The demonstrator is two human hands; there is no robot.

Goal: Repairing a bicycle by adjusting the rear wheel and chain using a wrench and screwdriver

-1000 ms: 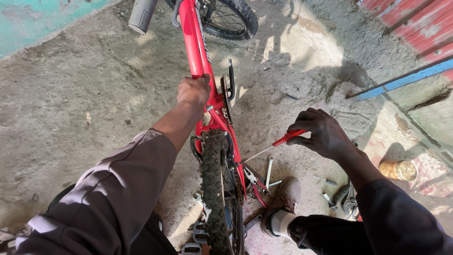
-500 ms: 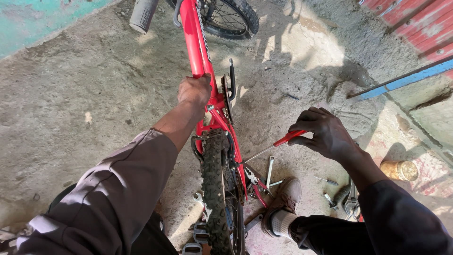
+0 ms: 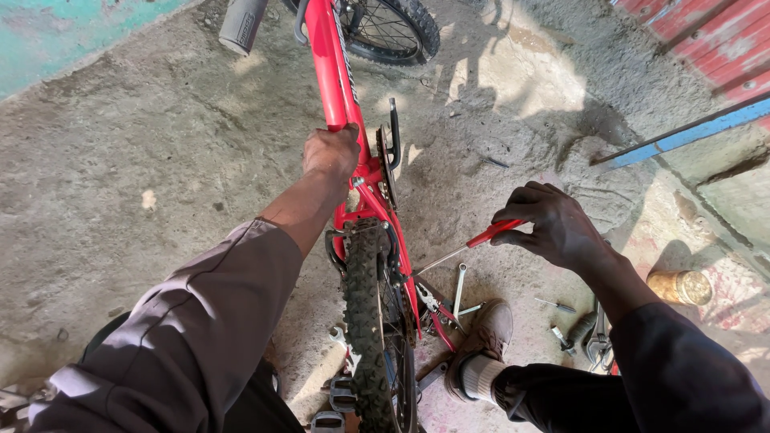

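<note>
The left hand [image 3: 330, 152], in a grey sleeve, is wrapped tight around the red metal bicycle frame tube [image 3: 333, 64], fingers curled fully about it just above the point where the tube meets the rear part of the frame. The tube's long axis runs away from the person, up toward the black rubber handlebar grip [image 3: 241, 22] and the knobbly front tyre [image 3: 397, 28] at the top edge. Below the left hand, the black knobbly rear tyre [image 3: 365, 321] stands close to the person's legs, over the rough concrete floor [image 3: 144, 160].

To the right of the wheel, the right hand [image 3: 553, 228] pinches the red handle of a slim screwdriver [image 3: 469, 244], fingers pressed together on it. Its metal shaft slants down and left from the hand, its tip pointing at the frame stay beside the rear wheel; the right hand is the nearer one to that spot. Whether the tip touches metal is hard to tell, as chain parts and spokes crowd it.

A silver open-ended spanner [image 3: 459, 285] lies on the floor beneath the shaft, next to a brown shoe [image 3: 485, 333]. Further right lie small tools [image 3: 581, 333], partly cut off by the dark sleeve, and a round brass-coloured tin [image 3: 680, 286].
</note>
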